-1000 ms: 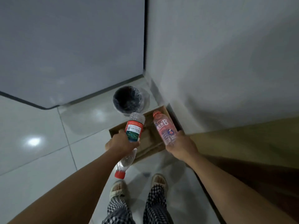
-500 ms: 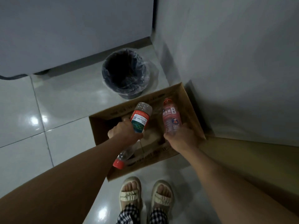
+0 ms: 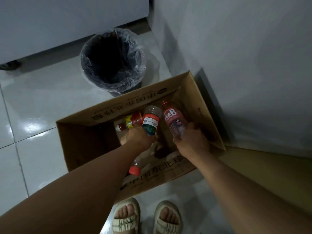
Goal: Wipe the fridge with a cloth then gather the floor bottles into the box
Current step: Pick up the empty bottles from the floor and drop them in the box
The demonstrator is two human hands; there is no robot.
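Over the open cardboard box point(image 3: 200, 100), the left hand point(image 3: 137, 138) grips a red-capped bottle point(image 3: 150, 124) while the right hand point(image 3: 191, 141) clutches a pink vitamin-drink bottle point(image 3: 173, 118); another bottle point(image 3: 130, 122) lies near the box's far wall.

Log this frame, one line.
phase: boxing bottles | left hand: two bottles | right hand: pink bottle | over box

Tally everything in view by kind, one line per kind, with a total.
Bottles: 3 that I can tell apart, namely the green-label bottle in the left hand, the pink bottle in the right hand, and the yellow-label bottle lying in the box
Cardboard box: 1
Lined bin: 1
Sandals: 2
Total: 7
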